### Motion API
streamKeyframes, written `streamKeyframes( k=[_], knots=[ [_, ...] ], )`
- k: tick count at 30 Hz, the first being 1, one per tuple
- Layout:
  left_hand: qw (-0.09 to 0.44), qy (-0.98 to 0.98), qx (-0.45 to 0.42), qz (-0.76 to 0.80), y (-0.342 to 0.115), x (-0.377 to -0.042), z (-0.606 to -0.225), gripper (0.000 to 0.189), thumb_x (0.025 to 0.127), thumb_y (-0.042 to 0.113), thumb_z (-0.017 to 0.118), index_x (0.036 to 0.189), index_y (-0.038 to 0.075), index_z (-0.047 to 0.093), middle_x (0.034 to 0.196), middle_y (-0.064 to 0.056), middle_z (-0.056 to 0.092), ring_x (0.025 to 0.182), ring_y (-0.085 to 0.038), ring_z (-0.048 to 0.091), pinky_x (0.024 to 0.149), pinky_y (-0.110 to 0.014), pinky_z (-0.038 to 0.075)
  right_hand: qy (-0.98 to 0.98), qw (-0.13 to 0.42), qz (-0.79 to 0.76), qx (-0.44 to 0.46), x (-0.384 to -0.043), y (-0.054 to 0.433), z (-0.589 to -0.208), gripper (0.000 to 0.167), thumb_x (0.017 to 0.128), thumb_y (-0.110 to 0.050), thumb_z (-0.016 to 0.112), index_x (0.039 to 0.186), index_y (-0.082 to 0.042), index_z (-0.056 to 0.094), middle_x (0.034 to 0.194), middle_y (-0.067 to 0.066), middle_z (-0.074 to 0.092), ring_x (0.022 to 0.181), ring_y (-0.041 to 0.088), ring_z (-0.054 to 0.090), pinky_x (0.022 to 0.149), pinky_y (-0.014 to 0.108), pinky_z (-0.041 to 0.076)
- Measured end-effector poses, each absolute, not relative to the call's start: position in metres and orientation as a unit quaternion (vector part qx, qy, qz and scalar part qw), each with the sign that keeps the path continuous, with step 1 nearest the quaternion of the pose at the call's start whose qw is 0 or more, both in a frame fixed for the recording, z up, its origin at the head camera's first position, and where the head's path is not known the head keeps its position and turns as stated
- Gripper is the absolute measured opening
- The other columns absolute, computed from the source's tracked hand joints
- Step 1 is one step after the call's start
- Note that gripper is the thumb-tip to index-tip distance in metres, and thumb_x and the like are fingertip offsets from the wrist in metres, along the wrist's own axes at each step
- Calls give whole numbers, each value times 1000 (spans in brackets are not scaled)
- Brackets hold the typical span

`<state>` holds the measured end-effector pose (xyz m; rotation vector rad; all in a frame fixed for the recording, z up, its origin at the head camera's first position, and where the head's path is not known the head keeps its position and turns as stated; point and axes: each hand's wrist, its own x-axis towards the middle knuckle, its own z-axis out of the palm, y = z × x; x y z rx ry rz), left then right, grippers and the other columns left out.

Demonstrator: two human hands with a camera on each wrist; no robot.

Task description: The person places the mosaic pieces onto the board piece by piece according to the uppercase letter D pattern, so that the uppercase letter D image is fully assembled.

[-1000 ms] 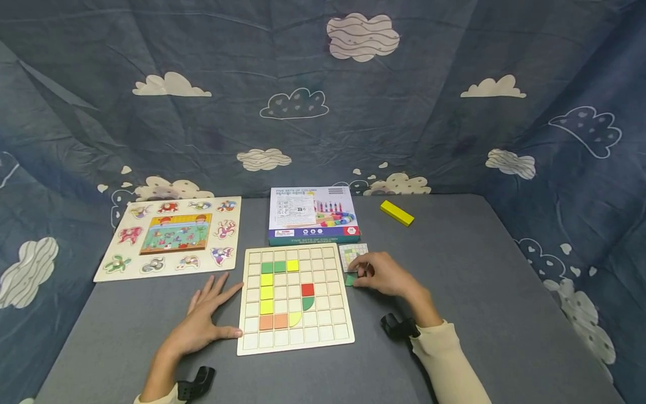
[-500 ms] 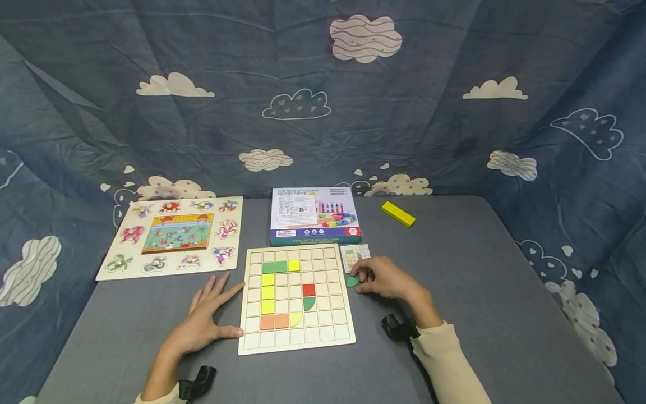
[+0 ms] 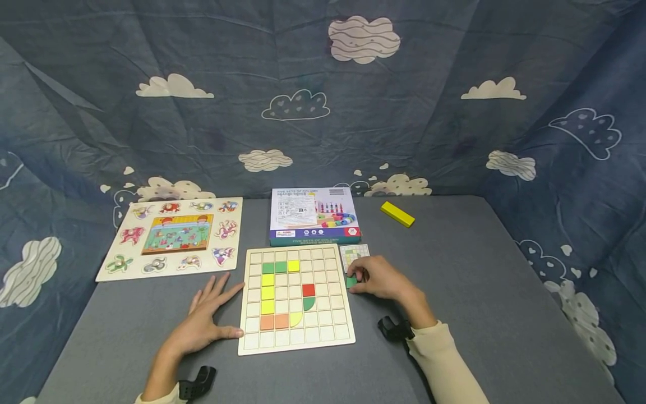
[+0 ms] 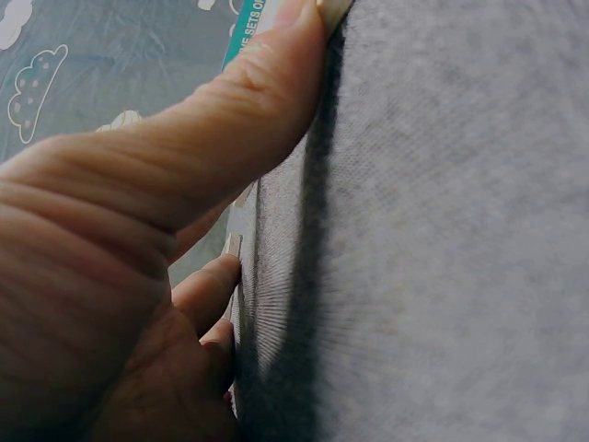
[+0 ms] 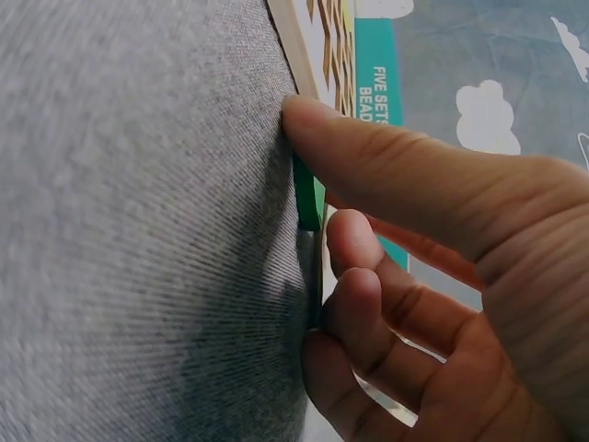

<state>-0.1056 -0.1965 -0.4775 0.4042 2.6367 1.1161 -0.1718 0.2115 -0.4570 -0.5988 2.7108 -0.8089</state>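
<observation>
A pale wooden grid board point(image 3: 325, 335) lies on the grey table, with green, yellow, orange and red tiles in some of its squares. My left hand point(image 3: 197, 324) rests beside it, fingers spread, thumb and index fingertip at its left edge. In the left wrist view the thumb point(image 4: 248, 101) reaches to the board's rim. Right of the board, my right hand point(image 3: 386, 279) pinches a small green tile point(image 3: 351, 283) close to the tabletop. Under the thumb in the right wrist view, the green tile point(image 5: 309, 198) shows its thin side. A small pattern card point(image 3: 353, 253) lies just above that tile, partly covered by the fingers.
Behind the board is a flat toy box point(image 3: 313, 216) with printed pictures. At the left lies a wooden animal puzzle board point(image 3: 116, 249). A yellow block point(image 3: 397, 214) sits at the back right. A dark cloth with cloud prints point(image 3: 363, 112) hangs around the table.
The green tile has been turned between my right fingers; its rounded edge showed half a second ago and a straighter outline shows now. My left hand keeps its place at the board.
</observation>
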Motion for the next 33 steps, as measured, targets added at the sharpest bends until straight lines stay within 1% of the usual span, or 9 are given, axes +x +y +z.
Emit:
streamKeyframes(
  k=[10, 14, 18, 22, 24, 27, 33],
  knots=[
    [123, 903, 139, 387, -197, -105, -477, 101, 66, 40, 90, 152, 15, 45, 165, -27, 12, 150, -53, -8, 113, -72, -7, 943, 103, -250, -195, -172, 209, -457, 17, 82, -21, 84, 90, -13, 71, 72, -4, 56, 68, 8, 49, 63, 24, 39],
    [124, 903, 137, 387, -197, -105, -477, 101, 65, 40, 90, 152, 15, 45, 165, -27, 11, 151, -53, -8, 113, -72, -7, 941, 103, -257, -194, -171, 210, -456, 15, 85, -21, 81, 93, -11, 72, 70, -5, 55, 66, 8, 49, 60, 23, 39],
    [123, 904, 137, 385, -196, -105, -477, 101, 65, 40, 90, 152, 15, 45, 165, -27, 11, 151, -53, -8, 113, -72, -7, 941, 98, -259, -194, -170, 210, -455, 12, 90, -19, 75, 96, -9, 75, 74, -5, 60, 65, 8, 51, 59, 22, 40],
    [126, 905, 135, 383, -196, -105, -478, 102, 65, 41, 90, 153, 15, 45, 165, -27, 12, 151, -53, -7, 113, -72, -7, 947, 83, -246, -191, -170, 210, -455, 13, 94, -17, 70, 100, -7, 76, 83, -2, 68, 69, 8, 54, 64, 26, 47],
    [127, 905, 135, 383, -196, -105, -479, 102, 65, 41, 90, 152, 15, 45, 165, -27, 12, 150, -53, -7, 113, -72, -7, 948, 81, -244, -186, -169, 209, -454, 14, 95, -17, 69, 101, -6, 76, 86, -1, 70, 71, 8, 55, 67, 28, 49],
    [126, 905, 137, 383, -196, -105, -480, 101, 66, 42, 90, 153, 15, 45, 165, -27, 12, 150, -54, -7, 113, -72, -6, 950, 83, -241, -180, -169, 209, -454, 15, 95, -17, 69, 103, -6, 76, 88, 0, 71, 73, 8, 56, 70, 29, 51],
    [119, 902, 145, 388, -197, -105, -479, 100, 67, 41, 89, 152, 15, 45, 165, -27, 12, 150, -54, -7, 113, -73, -6, 948, 71, -249, -183, -170, 207, -452, 15, 95, -17, 70, 103, -7, 76, 88, -1, 71, 73, 8, 57, 71, 30, 52]
  ],
)
